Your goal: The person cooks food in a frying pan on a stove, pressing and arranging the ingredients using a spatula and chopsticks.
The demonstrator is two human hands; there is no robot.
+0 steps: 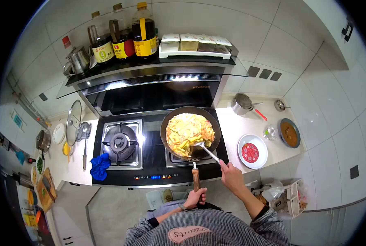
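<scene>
A dark wok [165, 121] sits over the right burner, full of yellow, green and reddish chopped food [188, 132]. My left hand [195, 198] is closed around the wok's wooden handle [196, 178]. In my right hand [231, 175] is a metal spatula [209, 152], gripped by its handle. The blade lies in the food at the near right of the wok and is partly hidden by it.
Left are a bare burner [120, 141], blue cloth [100, 167], ladle [85, 135] and glass lid [73, 121]. Right are a white bowl [263, 162], brown-liquid bowl [289, 133] and red-handled saucepan [242, 105]. Bottles [145, 33] and a seasoning box [194, 46] stand on the hood.
</scene>
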